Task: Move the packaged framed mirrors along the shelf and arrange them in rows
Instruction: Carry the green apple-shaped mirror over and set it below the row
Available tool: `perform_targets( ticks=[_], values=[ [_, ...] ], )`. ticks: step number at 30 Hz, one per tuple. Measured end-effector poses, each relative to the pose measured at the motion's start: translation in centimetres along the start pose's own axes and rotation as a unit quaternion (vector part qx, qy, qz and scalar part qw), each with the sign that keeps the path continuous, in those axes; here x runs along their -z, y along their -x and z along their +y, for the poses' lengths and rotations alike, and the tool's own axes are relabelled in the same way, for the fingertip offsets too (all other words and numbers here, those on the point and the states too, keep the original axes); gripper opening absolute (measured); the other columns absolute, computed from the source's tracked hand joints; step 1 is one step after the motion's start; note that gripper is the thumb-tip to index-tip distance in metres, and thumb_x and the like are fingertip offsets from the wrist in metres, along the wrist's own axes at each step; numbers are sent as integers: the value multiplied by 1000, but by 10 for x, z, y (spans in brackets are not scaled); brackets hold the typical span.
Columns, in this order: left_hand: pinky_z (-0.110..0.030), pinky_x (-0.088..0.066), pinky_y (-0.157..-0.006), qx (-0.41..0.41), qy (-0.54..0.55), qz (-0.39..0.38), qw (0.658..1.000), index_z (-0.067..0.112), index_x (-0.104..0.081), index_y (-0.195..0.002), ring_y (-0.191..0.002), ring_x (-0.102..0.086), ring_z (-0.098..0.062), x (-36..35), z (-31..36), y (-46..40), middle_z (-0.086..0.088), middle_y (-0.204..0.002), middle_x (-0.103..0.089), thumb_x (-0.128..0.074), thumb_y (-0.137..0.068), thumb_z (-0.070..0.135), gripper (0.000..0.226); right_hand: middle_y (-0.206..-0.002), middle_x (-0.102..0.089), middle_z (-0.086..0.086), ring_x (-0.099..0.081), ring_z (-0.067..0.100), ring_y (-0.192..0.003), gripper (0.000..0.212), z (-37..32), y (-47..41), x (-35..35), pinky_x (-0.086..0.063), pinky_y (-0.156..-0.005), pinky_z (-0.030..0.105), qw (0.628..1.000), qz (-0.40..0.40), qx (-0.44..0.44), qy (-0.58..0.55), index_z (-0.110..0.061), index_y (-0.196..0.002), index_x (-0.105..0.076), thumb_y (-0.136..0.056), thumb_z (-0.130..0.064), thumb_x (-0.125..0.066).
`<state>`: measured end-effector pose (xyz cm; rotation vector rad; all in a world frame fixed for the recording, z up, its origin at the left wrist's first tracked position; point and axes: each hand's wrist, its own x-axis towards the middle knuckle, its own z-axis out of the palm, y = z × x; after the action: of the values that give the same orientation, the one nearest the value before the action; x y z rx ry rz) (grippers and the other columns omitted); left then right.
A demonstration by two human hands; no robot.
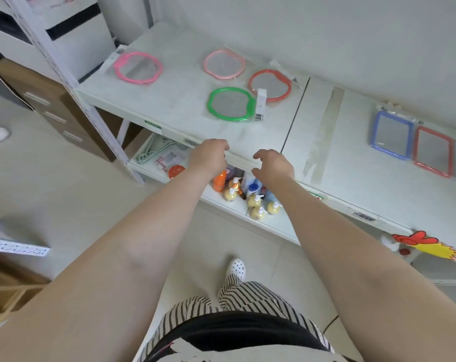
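Several packaged mirrors lie flat on the white shelf [185, 105]: a bright pink round one [138, 67] at the far left, a pale pink one [223, 64] at the back, a red one [270, 84] and a green one [231, 103] nearest me. On the right section lie a blue rectangular mirror [391, 135] and a red rectangular one [433, 152]. My left hand [210, 154] and my right hand [272, 164] hover at the shelf's front edge with loosely curled fingers, holding nothing, below the green mirror.
A lower shelf holds pump bottles [255, 199], an orange bottle [219, 180] and green hangers [153, 150]. Cardboard boxes [64, 113] stand left of the shelf's upright post. A strip of tape [323, 131] crosses the right shelf section. My white shoe [236, 267] is on the tiled floor.
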<state>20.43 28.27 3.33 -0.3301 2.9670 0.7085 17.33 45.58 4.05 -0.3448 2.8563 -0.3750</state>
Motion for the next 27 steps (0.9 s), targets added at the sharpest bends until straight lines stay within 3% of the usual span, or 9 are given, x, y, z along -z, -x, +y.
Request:
perform_targets(
  ticks=[16, 22, 27],
  values=[
    [-34, -47, -92, -12, -39, -15, 999, 21, -55, -130, -121, -54, -24, 40, -35, -126, -2, -129, -61, -52, -84, 5, 49, -127, -58, 2, -52, 23, -118, 41, -49, -135, 15, -48, -88, 34, 1000, 14, -4, -14, -25, -129, -54, -87, -21, -58],
    [-35, -48, -86, -55, -64, -33, 996, 20, -59, -124, -115, -58, -29, 51, -45, -172, -6, -124, -63, -53, -83, 6, 44, -125, -58, 3, -52, 25, -116, 39, -57, -163, 14, -47, -87, 34, 998, 27, -59, -13, -23, -126, -56, -87, -19, -57],
    [-33, -47, -87, -118, -78, -72, 987, 21, -58, -125, -117, -56, -29, 59, -63, -214, -6, -125, -61, -53, -84, 9, 43, -125, -57, 2, -53, 24, -116, 42, -75, -181, 9, -45, -85, 32, 986, 54, -155, -41, -26, -127, -55, -86, -18, -57]
  ],
)
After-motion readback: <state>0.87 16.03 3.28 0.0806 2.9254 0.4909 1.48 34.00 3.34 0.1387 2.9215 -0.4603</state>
